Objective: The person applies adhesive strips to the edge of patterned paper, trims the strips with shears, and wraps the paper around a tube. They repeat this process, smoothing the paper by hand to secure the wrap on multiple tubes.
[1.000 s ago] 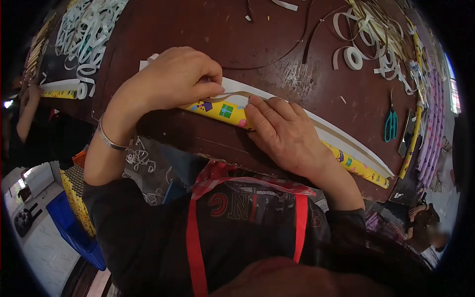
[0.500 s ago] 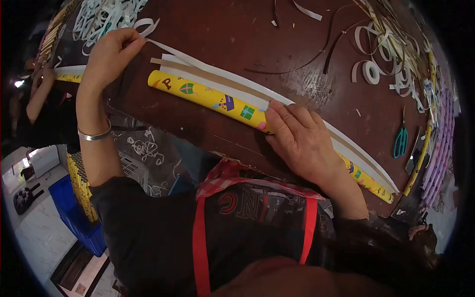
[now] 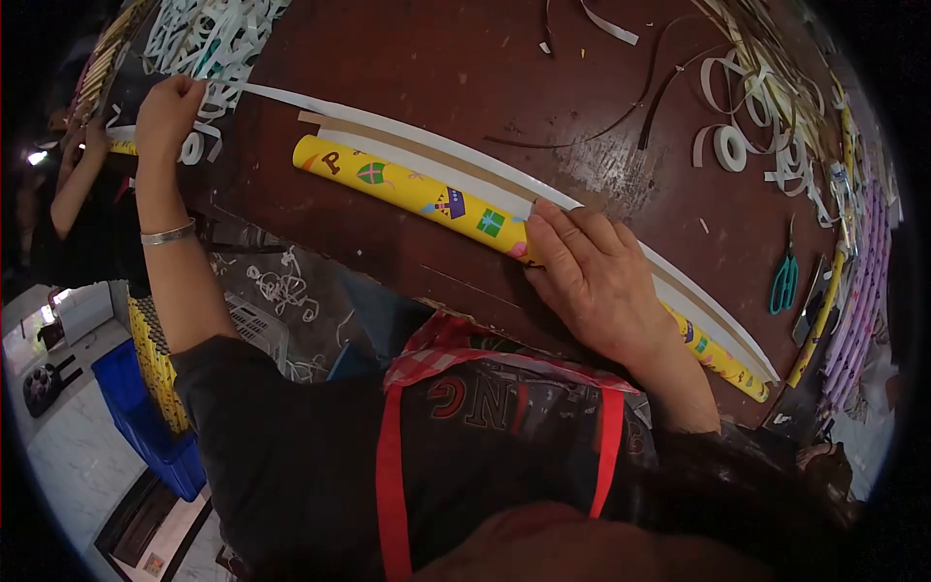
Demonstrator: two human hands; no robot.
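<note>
Hands apart, a person pinches a narrow white strip [image 3: 291, 95] in the left hand [image 3: 171, 114]; the right hand [image 3: 611, 286] lies flat over a yellow, party-printed paper roll [image 3: 388, 180] on the dark-red table [image 3: 465, 58], its brown-banded long edge unclosed.

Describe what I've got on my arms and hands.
Your left hand is gloveless, with a shiny, silver-coloured bangle around the wrist. Your right hand is gloveless too, with no bangle visible. Dark fabric sleeves end around the elbows.
</note>
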